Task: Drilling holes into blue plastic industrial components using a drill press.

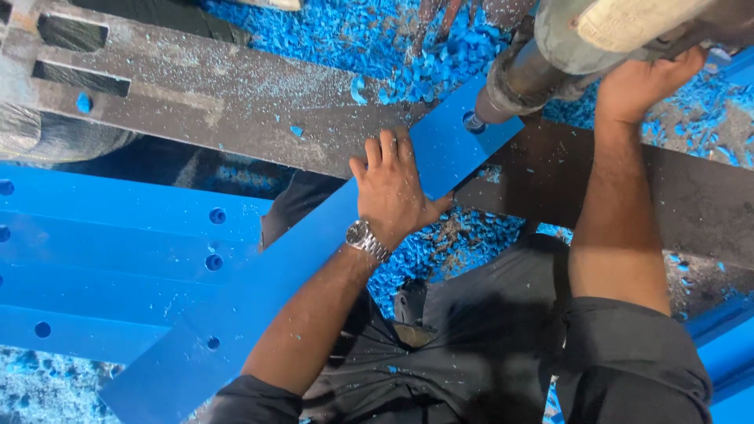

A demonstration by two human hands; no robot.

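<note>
The left hand (393, 188) lies flat with fingers spread, pressing a long blue strip (267, 290) that runs slantwise across a grey steel beam (220, 102). The right hand (640, 82) is closed around the body of a heavy power drill (550, 55), whose tip meets the strip's far end over the beam. Blue shavings (353, 39) litter the floor beyond, and more drilled blue strips (102, 259) are stacked to the left.

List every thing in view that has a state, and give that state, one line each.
Left hand: flat, fingers spread, pressing on the blue strip.
Right hand: gripping the drill from below.
Drill: held tilted, tip down on the blue strip.
Blue strip: lying slantwise across the metal beam, drilled holes showing.
Metal beam: dusted with blue shavings.
Stacked blue strips: lying flat, holes drilled.
Wristwatch: on the left wrist.
</note>
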